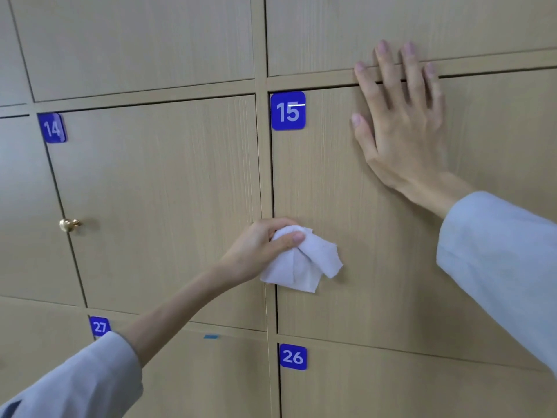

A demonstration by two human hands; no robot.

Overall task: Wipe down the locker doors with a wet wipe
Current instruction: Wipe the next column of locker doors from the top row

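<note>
At centre frame, the left hand (265,245) pinched a crumpled wet wipe (304,263) against locker door 15 (346,191). Upper right, the right hand (401,125) pressed flat, fingers straight and slightly apart.

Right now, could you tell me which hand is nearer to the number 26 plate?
Left. The left hand grips the wet wipe low on door 15, just above the number 26 plate. The right hand presses flat near the top of that door, farther away.

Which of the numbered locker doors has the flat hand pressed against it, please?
Door 15: the right hand lies flat near its top edge, unlike doors 14, 26 and 27.
</note>
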